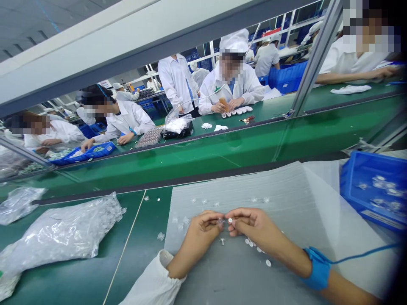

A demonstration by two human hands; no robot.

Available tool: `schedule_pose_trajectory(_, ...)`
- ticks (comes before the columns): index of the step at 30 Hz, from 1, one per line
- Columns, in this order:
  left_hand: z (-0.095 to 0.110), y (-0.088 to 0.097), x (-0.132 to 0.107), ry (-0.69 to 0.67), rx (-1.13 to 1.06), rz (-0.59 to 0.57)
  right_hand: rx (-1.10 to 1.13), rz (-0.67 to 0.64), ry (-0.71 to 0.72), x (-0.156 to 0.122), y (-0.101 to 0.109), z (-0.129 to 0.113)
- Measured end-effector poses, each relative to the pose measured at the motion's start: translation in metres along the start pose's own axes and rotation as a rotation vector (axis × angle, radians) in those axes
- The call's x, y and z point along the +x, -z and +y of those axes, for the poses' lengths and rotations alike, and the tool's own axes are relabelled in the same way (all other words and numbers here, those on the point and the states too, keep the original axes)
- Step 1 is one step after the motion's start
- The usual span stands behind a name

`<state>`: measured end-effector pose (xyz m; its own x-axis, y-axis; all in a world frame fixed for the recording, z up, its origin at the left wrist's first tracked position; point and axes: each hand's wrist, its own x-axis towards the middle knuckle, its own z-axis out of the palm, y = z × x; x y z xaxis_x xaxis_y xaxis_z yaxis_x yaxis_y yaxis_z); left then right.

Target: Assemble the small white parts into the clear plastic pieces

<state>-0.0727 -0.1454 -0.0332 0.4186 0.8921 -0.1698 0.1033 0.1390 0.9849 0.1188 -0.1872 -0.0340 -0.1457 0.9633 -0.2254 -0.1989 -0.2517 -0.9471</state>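
Left hand (202, 233) pinched a small clear piece (220, 221) at its fingertips; just beside it, the right hand (254, 226) gripped a white disc (230, 220) between its fingertips, above a grey sheet (219, 275) where loose white discs (269, 263) lay nearby.

Clear plastic part (220, 221) near white disc (230, 220)
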Motion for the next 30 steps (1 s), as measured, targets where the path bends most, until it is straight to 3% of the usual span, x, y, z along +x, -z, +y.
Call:
schedule_pose_trajectory(5,0.001,0.0,-0.001,0.058,-0.03,0.007,-0.01,-0.002,-0.003,-0.001,0.0,0.001)
schedule_pose_trajectory(12,0.003,-0.003,-0.003,0.022,-0.01,0.026,-0.073,-0.02,0.127,-0.001,-0.004,0.004)
schedule_pose_trajectory(21,0.003,-0.005,-0.008,-0.226,0.354,0.098,-0.099,0.052,0.044,-0.001,-0.007,0.003)
schedule_pose_trajectory(30,0.001,-0.004,-0.011,-0.344,0.426,0.074,-0.065,0.049,0.058,0.001,-0.008,0.007)
